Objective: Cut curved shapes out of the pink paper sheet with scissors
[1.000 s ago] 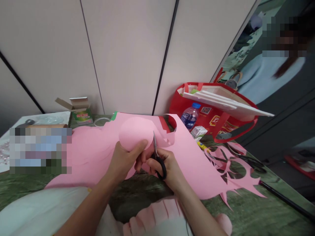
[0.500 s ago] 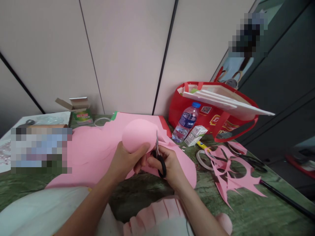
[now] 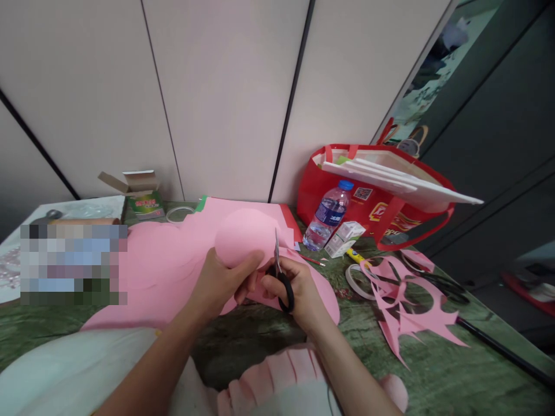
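My left hand (image 3: pixel 223 280) pinches a rounded pink paper piece (image 3: pixel 245 234), its thumb on the front and its fingers partly behind. My right hand (image 3: pixel 297 283) is closed on black-handled scissors (image 3: pixel 285 292), whose blades point up along the right edge of that piece. How far the blades are apart I cannot tell. Behind and below both hands more pink paper (image 3: pixel 169 260) spreads over the green marbled table (image 3: pixel 359 358). A pencil (image 3: pixel 313 260) pokes out just right of the scissors.
A water bottle (image 3: pixel 328 216) and a small carton (image 3: pixel 346 238) stand before a red bag (image 3: pixel 312 179) holding white boards. Right of my hands lie a tape roll (image 3: pixel 359 281), a yellow tube (image 3: pixel 355 256) and pink paper scraps (image 3: pixel 416 312). An opened green box (image 3: pixel 145 202) stands back left.
The pink paper right of the scissors has shifted left and down, baring the pencil and some table. Both hands stay nearly in place, still holding the paper piece and the scissors.
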`<action>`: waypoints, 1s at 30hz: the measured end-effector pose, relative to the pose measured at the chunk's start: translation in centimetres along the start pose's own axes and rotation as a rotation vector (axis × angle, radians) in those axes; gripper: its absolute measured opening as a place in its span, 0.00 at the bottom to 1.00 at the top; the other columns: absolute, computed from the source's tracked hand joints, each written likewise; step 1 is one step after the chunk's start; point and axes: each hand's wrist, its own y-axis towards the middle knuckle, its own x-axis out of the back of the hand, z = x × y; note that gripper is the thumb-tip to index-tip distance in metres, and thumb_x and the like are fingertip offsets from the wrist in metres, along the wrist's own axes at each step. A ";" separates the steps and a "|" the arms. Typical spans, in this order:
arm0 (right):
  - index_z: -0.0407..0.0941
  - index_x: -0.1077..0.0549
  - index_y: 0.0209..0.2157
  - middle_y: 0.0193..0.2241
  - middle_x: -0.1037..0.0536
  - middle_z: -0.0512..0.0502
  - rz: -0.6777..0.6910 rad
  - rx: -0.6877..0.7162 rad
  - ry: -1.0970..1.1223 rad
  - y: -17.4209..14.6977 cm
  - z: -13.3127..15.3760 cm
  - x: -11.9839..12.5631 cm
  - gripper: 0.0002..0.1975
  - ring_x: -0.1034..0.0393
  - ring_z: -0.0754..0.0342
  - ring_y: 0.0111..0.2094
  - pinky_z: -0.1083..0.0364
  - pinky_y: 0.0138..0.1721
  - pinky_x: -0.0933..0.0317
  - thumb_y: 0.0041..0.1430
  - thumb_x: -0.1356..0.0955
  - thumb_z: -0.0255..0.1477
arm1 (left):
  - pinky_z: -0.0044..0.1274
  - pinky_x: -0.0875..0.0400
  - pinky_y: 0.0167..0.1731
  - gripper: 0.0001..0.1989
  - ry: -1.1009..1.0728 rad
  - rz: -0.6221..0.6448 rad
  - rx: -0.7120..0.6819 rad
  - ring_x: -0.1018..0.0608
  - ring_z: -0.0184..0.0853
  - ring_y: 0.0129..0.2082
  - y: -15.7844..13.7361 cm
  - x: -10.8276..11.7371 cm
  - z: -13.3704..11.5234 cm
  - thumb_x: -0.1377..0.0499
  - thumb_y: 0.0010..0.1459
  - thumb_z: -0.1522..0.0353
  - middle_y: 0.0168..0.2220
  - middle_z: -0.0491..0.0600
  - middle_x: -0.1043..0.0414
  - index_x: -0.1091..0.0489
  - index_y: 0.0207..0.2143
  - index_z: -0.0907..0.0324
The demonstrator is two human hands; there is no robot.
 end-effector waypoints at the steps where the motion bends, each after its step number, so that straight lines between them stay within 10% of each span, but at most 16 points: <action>1: 0.43 0.30 0.21 0.14 0.34 0.56 -0.001 -0.006 -0.001 0.0 0.0 0.0 0.14 0.43 0.61 0.16 0.61 0.17 0.46 0.38 0.24 0.35 | 0.18 0.47 0.08 0.19 -0.004 -0.005 0.005 0.40 0.23 0.07 0.0 0.0 0.0 0.41 0.52 0.64 0.08 0.43 0.39 0.37 0.12 0.62; 30: 0.45 0.32 0.23 0.16 0.38 0.56 -0.013 0.041 -0.067 0.1 0.3 -0.1 0.14 0.47 0.59 0.20 0.60 0.19 0.52 0.38 0.26 0.36 | 0.18 0.49 0.08 0.23 0.130 -0.056 0.000 0.42 0.22 0.08 0.0 0.2 -0.1 0.41 0.51 0.61 0.06 0.43 0.44 0.39 0.08 0.61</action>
